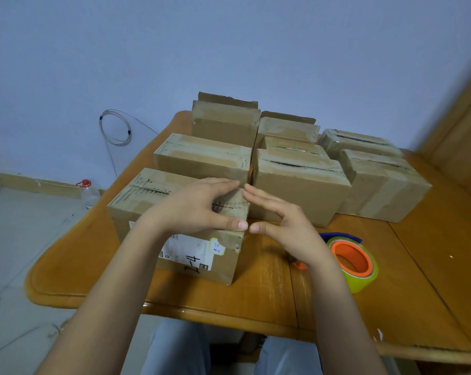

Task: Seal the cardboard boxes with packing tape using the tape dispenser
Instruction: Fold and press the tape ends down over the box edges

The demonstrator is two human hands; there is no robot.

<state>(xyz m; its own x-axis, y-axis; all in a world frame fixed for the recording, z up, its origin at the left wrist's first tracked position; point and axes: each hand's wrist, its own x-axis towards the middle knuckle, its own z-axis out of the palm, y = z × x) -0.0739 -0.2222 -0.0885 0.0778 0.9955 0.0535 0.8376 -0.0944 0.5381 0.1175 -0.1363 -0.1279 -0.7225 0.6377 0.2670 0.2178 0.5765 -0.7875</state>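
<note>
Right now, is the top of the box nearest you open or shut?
Shut. On the nearest box the top flaps lie flat, meeting along a seam, and the left hand rests on them.

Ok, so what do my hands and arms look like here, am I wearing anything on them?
Nothing is worn on them. The left hand and right hand are bare: no gloves, rings or watch. Both forearms are uncovered to the picture's edge, with no sleeve in view. The left thumbnail is short and unpainted. Light blue-grey trousers show below.
</note>
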